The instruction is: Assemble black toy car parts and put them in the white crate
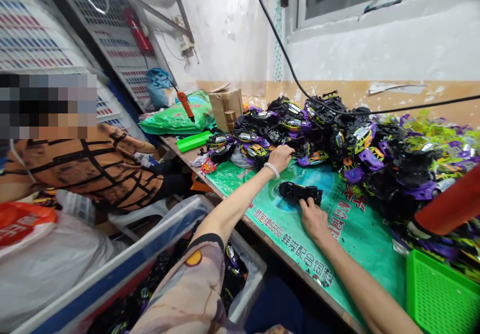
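Observation:
A big heap of black, purple and yellow-green toy car parts covers the back of the green printed sheet on the workbench. My left hand reaches into the near edge of the heap, fingers curled on a purple and black piece; a white band sits on that wrist. My right hand rests on the sheet with its fingertips pressed on a black toy car chassis lying flat in front of the heap.
A green mesh basket stands at the right front. A red cylinder juts in from the right. A bin of parts sits below the bench edge. Another person in an orange patterned top sits at left. A black cable hangs across the wall.

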### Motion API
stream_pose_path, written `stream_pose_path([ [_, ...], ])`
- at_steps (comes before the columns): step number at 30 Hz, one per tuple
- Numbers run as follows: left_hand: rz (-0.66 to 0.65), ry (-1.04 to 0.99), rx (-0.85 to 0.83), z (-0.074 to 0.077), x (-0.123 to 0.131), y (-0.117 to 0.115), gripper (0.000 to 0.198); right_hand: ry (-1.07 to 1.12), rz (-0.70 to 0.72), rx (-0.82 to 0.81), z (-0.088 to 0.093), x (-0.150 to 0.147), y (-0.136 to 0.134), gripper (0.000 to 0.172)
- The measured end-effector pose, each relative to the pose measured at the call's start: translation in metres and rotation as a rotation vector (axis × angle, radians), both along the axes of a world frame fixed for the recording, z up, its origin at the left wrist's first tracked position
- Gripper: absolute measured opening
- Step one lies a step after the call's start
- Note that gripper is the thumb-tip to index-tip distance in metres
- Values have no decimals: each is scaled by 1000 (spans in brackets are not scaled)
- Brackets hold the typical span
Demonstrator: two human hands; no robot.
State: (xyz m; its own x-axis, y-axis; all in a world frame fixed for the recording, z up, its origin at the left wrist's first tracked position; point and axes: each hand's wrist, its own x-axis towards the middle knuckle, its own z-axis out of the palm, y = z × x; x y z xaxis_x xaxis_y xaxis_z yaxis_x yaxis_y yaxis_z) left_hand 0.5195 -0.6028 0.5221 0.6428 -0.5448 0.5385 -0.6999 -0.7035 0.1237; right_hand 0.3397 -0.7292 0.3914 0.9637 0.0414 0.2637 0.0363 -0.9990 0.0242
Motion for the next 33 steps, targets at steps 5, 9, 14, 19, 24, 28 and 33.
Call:
stream_pose_path([
  [5,-182,-111,200,-25,-77,6,36,56,47,-24,14,-29,0,43],
  [9,-157,-155,255,-37,-117,29,39,31,83,-57,30,-60,-5,40],
  [14,-14,-196,205,-42,-142,63,36,-137,129,-87,35,-89,-13,35],
  [19,34,-358,206,-55,-167,89,29,-434,238,-47,24,-105,-9,32],
  [24,5,-510,159,-74,-190,104,24,-483,274,36,17,-112,-1,33],
  [28,4,-452,144,-83,-201,112,25,-526,279,37,18,-116,4,33],
  [33,42,-384,158,-89,-210,122,24,-509,275,28,22,-121,13,29],
])
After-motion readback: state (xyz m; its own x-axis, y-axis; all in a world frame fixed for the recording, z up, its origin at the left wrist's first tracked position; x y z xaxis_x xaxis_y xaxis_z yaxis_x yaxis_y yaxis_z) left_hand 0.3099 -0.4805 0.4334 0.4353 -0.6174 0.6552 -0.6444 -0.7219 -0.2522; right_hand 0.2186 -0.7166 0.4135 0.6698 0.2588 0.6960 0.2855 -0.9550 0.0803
